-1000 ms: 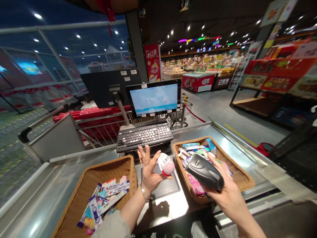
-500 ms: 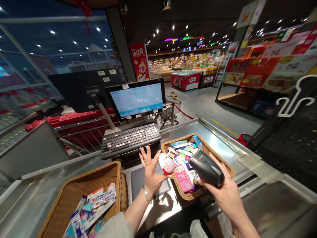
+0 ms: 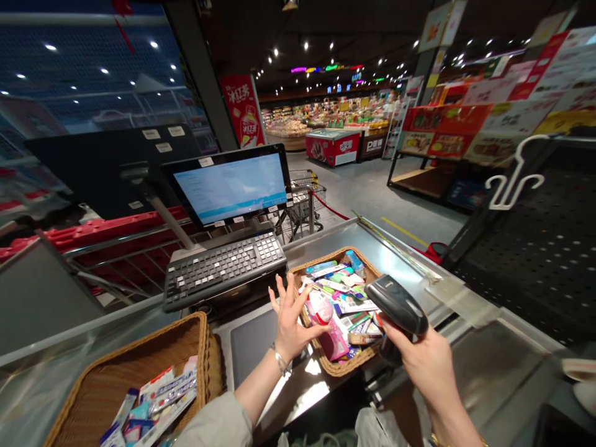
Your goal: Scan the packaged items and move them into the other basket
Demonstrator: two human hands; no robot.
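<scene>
Between the thumb and forefinger of my left hand (image 3: pixel 291 323) is an egg-shaped package (image 3: pixel 319 307), white and pink with a red edge; the other fingers are spread. My right hand (image 3: pixel 426 366) grips a black barcode scanner (image 3: pixel 398 304) by its handle, its head tipped toward the package. Under both hands stands a wicker basket (image 3: pixel 342 371) filled with small packaged goods, among them a pink packet (image 3: pixel 336 341). At the lower left, a second wicker basket (image 3: pixel 97 379) holds several slim white and blue packets (image 3: pixel 167 394).
A keyboard (image 3: pixel 226 267) and a lit monitor (image 3: pixel 233 189) stand behind the baskets, beside a second, dark-backed screen (image 3: pixel 107 167). A grey flat plate (image 3: pixel 254 344) lies between the baskets on the metal counter (image 3: pixel 395 248). A white hook (image 3: pixel 514 180) hangs at right.
The scanner has moved slightly right and away from the package, uncovering more of the basket's goods. My left hand still holds the package. The whole view has shifted right.
</scene>
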